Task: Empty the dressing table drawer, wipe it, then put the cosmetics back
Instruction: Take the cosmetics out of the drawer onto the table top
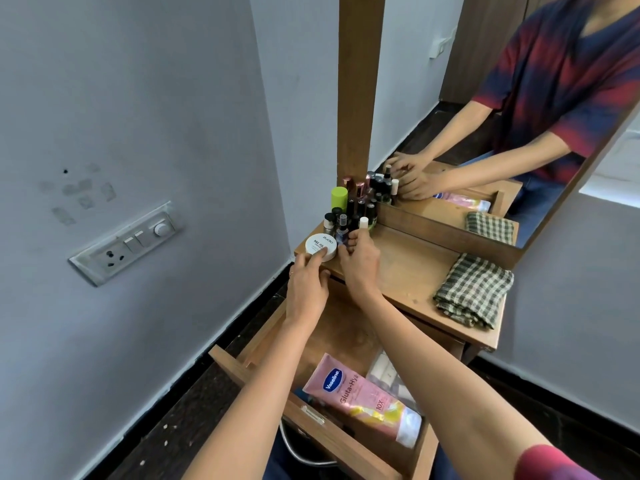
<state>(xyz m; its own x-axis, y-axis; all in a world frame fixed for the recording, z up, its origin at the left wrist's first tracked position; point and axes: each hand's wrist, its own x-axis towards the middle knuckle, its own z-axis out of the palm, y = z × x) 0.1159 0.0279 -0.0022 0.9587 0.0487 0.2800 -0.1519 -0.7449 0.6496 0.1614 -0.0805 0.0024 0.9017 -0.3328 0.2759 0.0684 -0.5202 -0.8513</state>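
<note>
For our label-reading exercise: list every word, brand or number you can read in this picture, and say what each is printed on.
"Vaseline": blue badge on the pink tube in the drawer.
"Gluta-Hya": same tube.
"10X": same tube; its smaller print is unreadable.
"ZUDIO": lid of the white tub.
"NAIL POL": same lid, the rest hidden by the left hand.
Small bottles, including those the right hand holds: labels too small to read.
</note>
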